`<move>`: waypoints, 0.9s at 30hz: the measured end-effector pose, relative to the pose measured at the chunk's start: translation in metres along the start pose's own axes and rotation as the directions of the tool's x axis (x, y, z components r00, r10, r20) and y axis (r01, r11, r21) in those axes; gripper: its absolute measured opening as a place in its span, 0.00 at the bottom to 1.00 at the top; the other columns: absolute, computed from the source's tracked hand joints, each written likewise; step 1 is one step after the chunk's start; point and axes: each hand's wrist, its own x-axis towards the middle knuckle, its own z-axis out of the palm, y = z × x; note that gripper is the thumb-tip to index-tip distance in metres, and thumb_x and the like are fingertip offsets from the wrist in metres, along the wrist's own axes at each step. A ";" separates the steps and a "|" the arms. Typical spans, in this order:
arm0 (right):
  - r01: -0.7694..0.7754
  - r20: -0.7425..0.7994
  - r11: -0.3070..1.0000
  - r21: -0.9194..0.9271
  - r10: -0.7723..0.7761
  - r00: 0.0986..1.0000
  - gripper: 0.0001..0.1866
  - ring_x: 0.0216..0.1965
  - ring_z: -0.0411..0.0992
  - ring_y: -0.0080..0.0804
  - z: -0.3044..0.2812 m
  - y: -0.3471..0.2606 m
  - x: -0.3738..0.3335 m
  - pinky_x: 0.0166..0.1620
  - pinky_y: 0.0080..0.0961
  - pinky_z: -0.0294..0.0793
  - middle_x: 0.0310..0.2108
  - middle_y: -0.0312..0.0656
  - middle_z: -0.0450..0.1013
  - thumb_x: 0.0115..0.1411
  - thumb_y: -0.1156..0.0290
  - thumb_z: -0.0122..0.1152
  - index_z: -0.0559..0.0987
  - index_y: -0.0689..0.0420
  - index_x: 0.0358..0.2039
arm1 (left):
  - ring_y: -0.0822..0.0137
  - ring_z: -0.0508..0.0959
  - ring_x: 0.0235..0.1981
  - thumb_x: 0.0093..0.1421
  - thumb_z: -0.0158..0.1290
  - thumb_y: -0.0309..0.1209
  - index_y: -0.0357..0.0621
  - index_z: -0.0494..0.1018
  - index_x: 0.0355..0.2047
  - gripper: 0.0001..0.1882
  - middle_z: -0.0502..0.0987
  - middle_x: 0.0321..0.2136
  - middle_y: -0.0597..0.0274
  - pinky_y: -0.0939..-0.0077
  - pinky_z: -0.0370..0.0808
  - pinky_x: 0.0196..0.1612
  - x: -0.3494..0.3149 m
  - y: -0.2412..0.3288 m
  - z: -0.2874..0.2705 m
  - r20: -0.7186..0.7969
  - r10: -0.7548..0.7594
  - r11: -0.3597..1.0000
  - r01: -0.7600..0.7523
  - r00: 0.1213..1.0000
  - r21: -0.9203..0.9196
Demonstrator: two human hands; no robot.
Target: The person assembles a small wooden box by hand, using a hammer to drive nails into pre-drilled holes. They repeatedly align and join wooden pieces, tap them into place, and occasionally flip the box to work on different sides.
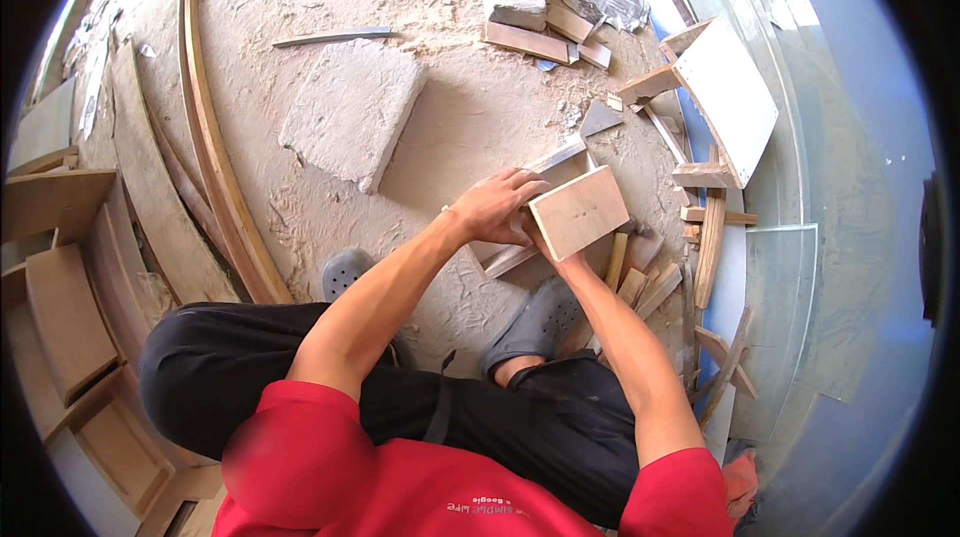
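A red shirt [400,477] fills the bottom of the view, nearest the camera, above black trousers [300,377] on bent legs, with grey perforated clogs [535,322] planted on a dusty, sawdust-covered floor [300,7]. Two bare forearms are stretched forward from the lower edge. The left hand [497,207] is laid palm down, fingers curled, on the edge of a small square wooden panel [579,211], and its fingertips are seen touching the panel's left side. The right hand [538,237] is mostly hidden beneath that panel; only the base of it is seen at the lower left corner, seemingly gripping from below, and whether its fingers are spread or pressed together cannot be told. The panel is held tilted just above the feet, over a shallow open wooden frame [520,252] resting on the floor. A grey concrete slab [352,112] is seen lying further out on the floor, well apart from the hands. Long curved wooden strips [215,152] are laid along the left, and stacked boards [60,317] at the far left. Offcuts of wood [700,227] and a white board [730,97] are scattered to the right.
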 end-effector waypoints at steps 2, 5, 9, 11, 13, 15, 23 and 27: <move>-0.007 0.011 0.993 0.115 0.006 1.000 0.17 0.45 0.75 0.41 -0.005 -0.018 -0.002 0.47 0.38 0.73 0.42 0.43 0.77 0.57 0.63 0.65 0.80 0.54 0.46 | 0.50 0.66 0.61 0.42 0.70 0.47 0.43 0.64 0.61 0.48 0.68 0.58 0.52 0.60 0.66 0.63 -0.009 -0.007 0.005 -0.028 0.002 1.000 -0.002 1.000 0.020; 0.013 -0.004 0.994 0.112 -0.012 1.000 0.18 0.45 0.75 0.42 -0.013 -0.037 -0.002 0.47 0.38 0.73 0.42 0.44 0.77 0.56 0.63 0.67 0.80 0.54 0.45 | 0.49 0.64 0.63 0.40 0.71 0.47 0.44 0.62 0.62 0.51 0.65 0.60 0.52 0.57 0.63 0.65 -0.015 -0.008 0.010 -0.067 -0.018 1.000 0.017 0.998 -0.013; 0.048 -0.046 0.998 0.039 -0.046 0.998 0.19 0.45 0.75 0.43 -0.021 -0.045 -0.005 0.47 0.38 0.74 0.42 0.45 0.78 0.55 0.62 0.68 0.80 0.55 0.45 | 0.48 0.62 0.64 0.39 0.72 0.49 0.46 0.61 0.63 0.53 0.63 0.62 0.51 0.52 0.60 0.66 -0.018 -0.005 0.005 -0.099 -0.095 0.995 0.098 0.991 0.030; 0.061 -0.076 0.998 0.001 -0.060 0.995 0.20 0.45 0.75 0.43 -0.024 -0.044 -0.006 0.46 0.38 0.74 0.42 0.45 0.78 0.54 0.62 0.69 0.80 0.56 0.45 | 0.48 0.62 0.64 0.38 0.72 0.51 0.47 0.60 0.64 0.55 0.62 0.63 0.51 0.51 0.58 0.66 -0.015 -0.008 0.001 -0.075 -0.156 0.988 0.157 0.985 -0.004; 0.073 -0.116 0.995 -0.069 -0.081 0.990 0.20 0.44 0.75 0.44 -0.030 -0.043 -0.007 0.46 0.38 0.74 0.42 0.46 0.78 0.53 0.62 0.70 0.80 0.56 0.45 | 0.47 0.62 0.64 0.37 0.72 0.52 0.48 0.60 0.65 0.56 0.62 0.63 0.51 0.51 0.59 0.66 -0.011 -0.009 -0.003 -0.042 -0.209 0.978 0.209 0.977 -0.020; 0.087 -0.148 0.985 -0.147 -0.109 0.983 0.21 0.44 0.76 0.44 -0.035 -0.063 -0.001 0.46 0.38 0.74 0.42 0.46 0.78 0.53 0.62 0.71 0.80 0.57 0.45 | 0.47 0.62 0.63 0.39 0.71 0.50 0.50 0.59 0.67 0.56 0.63 0.62 0.51 0.51 0.59 0.66 -0.015 -0.015 -0.009 -0.004 -0.264 0.965 0.264 0.965 -0.007; 0.041 -0.208 0.998 -0.040 -0.048 0.977 0.20 0.47 0.75 0.45 -0.029 -0.079 0.002 0.48 0.38 0.73 0.42 0.45 0.78 0.52 0.63 0.71 0.81 0.55 0.45 | 0.48 0.68 0.60 0.47 0.63 0.37 0.48 0.62 0.64 0.43 0.68 0.59 0.47 0.59 0.66 0.62 -0.012 -0.023 -0.007 0.044 -0.291 0.946 0.295 0.956 -0.135; 0.037 -0.150 0.998 0.042 -0.030 0.988 0.19 0.48 0.74 0.42 -0.012 -0.058 0.007 0.48 0.39 0.74 0.44 0.42 0.77 0.53 0.64 0.69 0.80 0.53 0.45 | 0.49 0.72 0.57 0.50 0.58 0.31 0.46 0.67 0.61 0.34 0.72 0.56 0.47 0.59 0.71 0.58 -0.013 -0.037 -0.006 -0.024 -0.365 0.904 0.349 0.931 -0.246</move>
